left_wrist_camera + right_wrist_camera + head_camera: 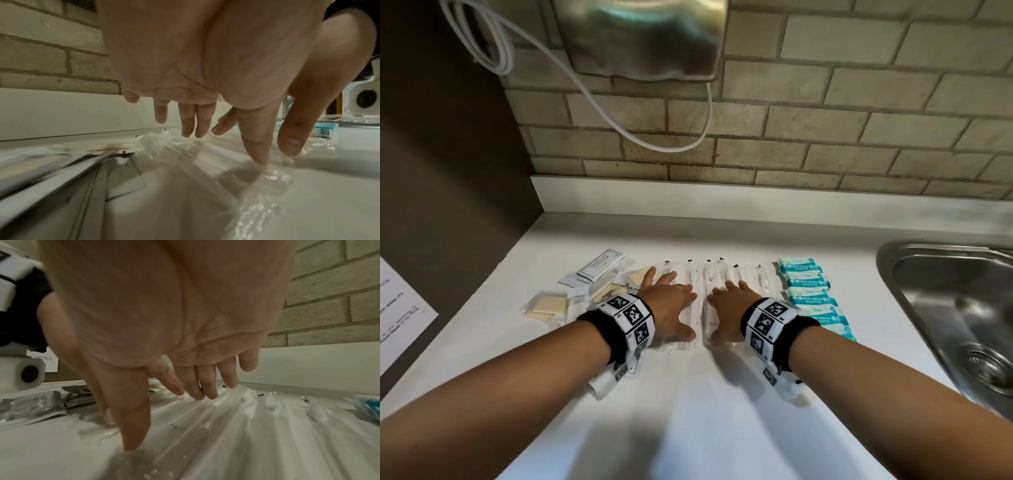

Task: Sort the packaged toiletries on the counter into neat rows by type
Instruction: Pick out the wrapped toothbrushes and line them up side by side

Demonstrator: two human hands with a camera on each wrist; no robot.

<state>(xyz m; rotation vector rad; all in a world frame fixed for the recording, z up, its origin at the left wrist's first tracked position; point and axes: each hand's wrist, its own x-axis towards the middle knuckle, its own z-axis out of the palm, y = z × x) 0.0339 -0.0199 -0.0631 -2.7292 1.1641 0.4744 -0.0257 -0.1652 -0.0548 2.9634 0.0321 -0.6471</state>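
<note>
A row of clear-wrapped toothbrush packets (702, 274) lies side by side on the white counter (688, 411). My left hand (671, 301) rests flat on the left packets with straight, spread fingers (188, 123). Beside it, my right hand (729, 305) lies flat on the right packets (257, 426), fingers (197, 386) straight and touching the plastic. To the right runs a row of teal wipe packs (813, 298). On the left sits a loose pile of sachets and beige soap packets (592, 284), unsorted.
A steel sink (955, 308) is set into the counter at the right. A brick wall (825, 120) with a hanging white cable (592, 85) and a metal dispenser (647, 37) stands behind. A printed sheet (397, 308) is on the dark panel at left.
</note>
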